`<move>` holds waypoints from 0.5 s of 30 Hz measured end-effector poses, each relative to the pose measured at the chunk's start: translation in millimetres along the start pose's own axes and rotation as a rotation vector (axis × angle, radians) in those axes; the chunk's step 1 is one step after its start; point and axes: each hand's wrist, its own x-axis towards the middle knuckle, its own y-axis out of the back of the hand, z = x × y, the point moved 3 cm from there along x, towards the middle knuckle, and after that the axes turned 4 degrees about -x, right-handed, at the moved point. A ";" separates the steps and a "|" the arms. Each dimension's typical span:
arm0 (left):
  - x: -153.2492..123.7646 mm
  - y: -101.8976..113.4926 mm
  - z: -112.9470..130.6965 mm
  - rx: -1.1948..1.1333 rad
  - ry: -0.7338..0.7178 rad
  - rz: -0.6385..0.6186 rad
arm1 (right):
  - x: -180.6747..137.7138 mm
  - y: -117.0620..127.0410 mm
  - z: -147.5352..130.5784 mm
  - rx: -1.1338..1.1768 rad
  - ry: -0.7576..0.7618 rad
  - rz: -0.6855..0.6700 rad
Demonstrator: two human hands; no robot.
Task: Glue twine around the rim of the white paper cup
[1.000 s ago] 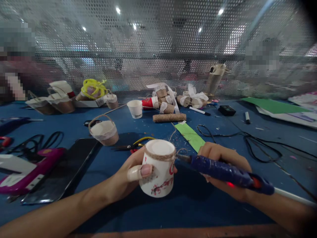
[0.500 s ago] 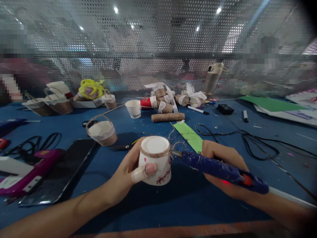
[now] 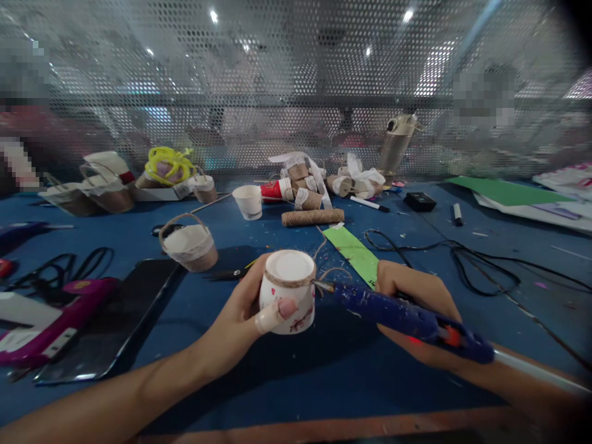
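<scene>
My left hand (image 3: 252,302) is closed around an upside-down paper cup (image 3: 291,308), white with reddish print, its thumb across the front. A band of brown twine (image 3: 289,283) circles the cup near its upturned base. My right hand (image 3: 416,296) grips a blue hot glue gun (image 3: 393,313), which has a white glue stick (image 3: 531,370) at its rear and a small red light below. The metal nozzle (image 3: 324,285) is at the twine on the cup's right side; whether it touches is unclear. Loose twine runs back toward a twine roll (image 3: 313,217).
Beyond my left hand stands a small twine-covered basket (image 3: 192,248), with scissors (image 3: 226,275) nearby. A phone (image 3: 111,320) and a magenta tool (image 3: 60,320) lie at left. A green strip (image 3: 351,253) and black cable (image 3: 481,259) lie to the right. A perforated screen (image 3: 296,80) stands behind.
The cup has shifted slightly upward and tipped a little in my left hand. The glue gun has moved slightly left with its nozzle still beside the twine band.
</scene>
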 end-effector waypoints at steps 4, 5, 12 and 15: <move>1.4 1.2 -0.9 -0.003 -0.007 -0.011 | 0.7 0.5 0.2 0.011 -0.011 0.000; 1.9 0.9 -0.1 0.004 -0.012 -0.009 | 0.9 0.4 -0.1 0.007 -0.005 0.001; 4.3 -4.4 6.9 0.111 0.018 -0.002 | -1.5 -1.9 2.1 -0.064 0.030 0.009; 4.2 -3.4 6.5 0.124 0.028 0.016 | -1.2 -1.9 2.4 -0.075 0.027 -0.005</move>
